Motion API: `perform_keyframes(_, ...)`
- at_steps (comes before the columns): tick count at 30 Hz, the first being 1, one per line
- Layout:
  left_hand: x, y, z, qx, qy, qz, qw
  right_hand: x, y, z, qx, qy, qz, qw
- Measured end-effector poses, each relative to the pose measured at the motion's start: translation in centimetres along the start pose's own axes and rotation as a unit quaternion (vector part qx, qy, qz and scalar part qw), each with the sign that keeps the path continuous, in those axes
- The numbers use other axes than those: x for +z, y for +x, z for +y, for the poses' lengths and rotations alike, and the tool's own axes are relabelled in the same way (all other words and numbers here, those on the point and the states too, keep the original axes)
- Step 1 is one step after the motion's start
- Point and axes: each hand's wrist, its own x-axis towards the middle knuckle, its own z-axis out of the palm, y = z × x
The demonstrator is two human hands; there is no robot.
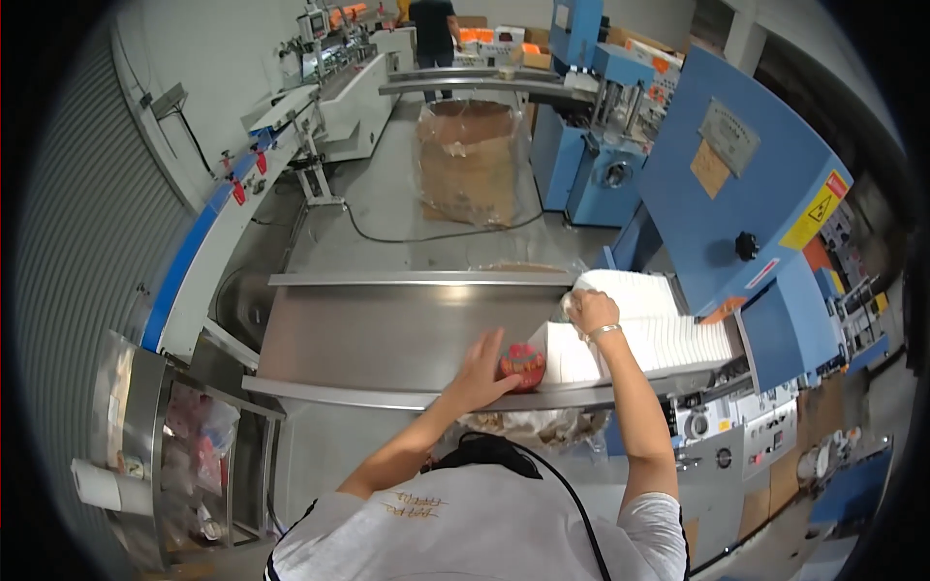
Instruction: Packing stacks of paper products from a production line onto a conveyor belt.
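Note:
Two rows of white folded paper (668, 344), packed on edge like napkins, lie at the right end of a steel trough-like table (407, 334). My right hand (593, 313), with a bracelet at its wrist, has its fingers curled at the left end of the far row. They are closed on the white paper there; the fingertips are partly hidden. A red round object with a coloured pattern (523, 370) stands against the left end of the near row. Beside it, my left hand (480, 375) is open with fingers stretched, its thumb close to or touching the red object.
A tall blue machine (746, 184) borders the table's right end. Beyond the table's raised far edge stands a plastic-wrapped cardboard box (470, 165), with a cable on the floor. A blue-edged conveyor (189, 257) runs along the left. A person (433, 34) stands far back.

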Motion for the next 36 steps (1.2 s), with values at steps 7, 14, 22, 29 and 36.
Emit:
perform_keyframes(7,-1.9,-4.5,-3.4,-0.073,0.035,0.149,0.986,0.8,3.3,2.1,-0.035,0.033,-0.107,0.993)
perform_keyframes(14,-1.5,-4.5,-3.2,-0.046,0.082,0.146,0.985,0.9,3.3,-1.4,0.11,0.008,-0.069,0.991)
perform_keyframes(22,-1.7,-4.8,-2.7,-0.055,0.063,0.135,0.987,-0.2,-1.2,-4.2,-0.054,0.036,0.166,0.984)
perform_keyframes(29,-1.2,-5.1,-3.4,-0.053,0.093,0.125,0.986,-3.5,-7.8,-9.9,-0.171,0.241,0.093,0.951)
perform_keyframes(36,-1.7,-4.9,-3.1,-0.116,0.07,0.085,0.987,-12.0,-10.7,-11.5,-0.169,0.356,0.206,0.896)
